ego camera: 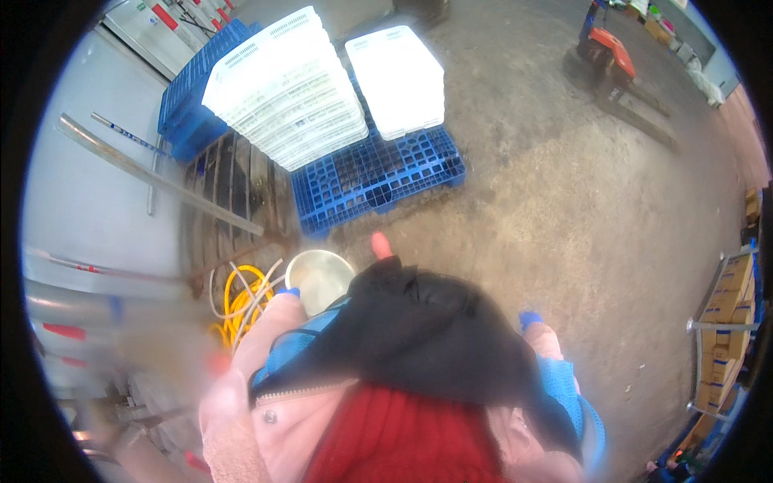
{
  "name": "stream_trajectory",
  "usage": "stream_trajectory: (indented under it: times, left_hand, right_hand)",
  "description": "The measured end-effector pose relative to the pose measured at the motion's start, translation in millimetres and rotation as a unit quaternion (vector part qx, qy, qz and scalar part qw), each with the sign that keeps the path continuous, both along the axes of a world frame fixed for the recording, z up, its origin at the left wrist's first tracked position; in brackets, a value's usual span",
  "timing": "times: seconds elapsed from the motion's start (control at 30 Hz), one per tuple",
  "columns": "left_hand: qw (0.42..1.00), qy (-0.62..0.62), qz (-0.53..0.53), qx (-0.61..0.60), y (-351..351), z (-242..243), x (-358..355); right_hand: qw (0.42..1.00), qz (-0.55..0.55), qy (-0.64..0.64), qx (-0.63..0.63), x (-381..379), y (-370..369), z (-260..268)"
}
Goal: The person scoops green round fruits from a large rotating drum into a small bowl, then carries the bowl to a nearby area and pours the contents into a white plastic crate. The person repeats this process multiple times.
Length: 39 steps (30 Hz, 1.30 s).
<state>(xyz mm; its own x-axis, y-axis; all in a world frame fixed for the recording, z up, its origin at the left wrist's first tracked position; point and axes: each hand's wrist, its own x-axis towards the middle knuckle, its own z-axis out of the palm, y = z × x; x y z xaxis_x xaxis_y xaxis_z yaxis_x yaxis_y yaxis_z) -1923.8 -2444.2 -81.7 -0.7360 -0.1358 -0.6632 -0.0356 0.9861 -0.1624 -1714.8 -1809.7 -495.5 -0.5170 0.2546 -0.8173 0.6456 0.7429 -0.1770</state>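
Observation:
My left hand, in a blue glove, is at the rim of a round whitish tub beside my left side; the fingers are mostly hidden, so its grip cannot be made out. My right hand, also blue-gloved, hangs at my right side over the concrete floor, small and blurred. Ahead lies a blue plastic pallet bearing a tall stack of white plastic crates and a shorter white stack. A coiled yellow hose and a pale hose lie left of the tub.
Blue crates or pallets are stacked at the upper left by a slatted floor grate. A metal pipe slants over the grate. An orange pallet truck stands at the upper right. Shelving with cardboard boxes lines the right edge.

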Motion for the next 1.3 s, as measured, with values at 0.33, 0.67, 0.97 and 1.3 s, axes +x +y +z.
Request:
stream_trajectory:
  times: [0.33, 0.67, 0.97, 1.3]
  left_hand:
    - [0.999, 0.002, -0.032, -0.026, 33, 29, -23]
    - [0.996, -0.020, -0.087, -0.033, 159, -11, -120]
    - [0.983, -0.040, -0.169, 0.055, 466, -154, -210]
    - [0.948, 0.016, -0.235, 0.215, 839, -205, -193]
  right_hand:
    - [1.000, 0.012, -0.002, -0.020, 34, -5, -20]
    - [0.972, -0.222, 0.063, -0.043, 119, 42, -45]
    - [0.877, -0.477, 0.023, 0.053, 255, 149, 58]
    - [0.690, -0.718, -0.080, -0.038, 380, 28, 163]
